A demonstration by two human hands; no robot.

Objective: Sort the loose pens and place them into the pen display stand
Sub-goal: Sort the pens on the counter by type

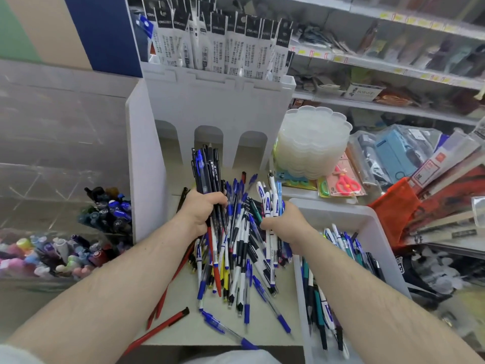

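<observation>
A heap of loose pens [241,261], blue, white, black and red, lies on the surface in front of the white pen display stand [210,106]. My left hand [202,211] grips a thick bundle of mostly black pens [207,172], held upright over the heap. To its right, my right hand [286,224] grips a smaller bundle of white-and-blue pens [270,198]. The stand's three arched slots [208,143] at its base look empty. Packaged refills [223,40] fill its top row.
A white bin [364,216] with more pens stands at the right. Clear boxes of coloured markers [52,253] stand at the left. A stack of translucent lids [312,143], scissors packs [343,182] and shop shelves lie beyond. Two red pens [162,327] lie near the front edge.
</observation>
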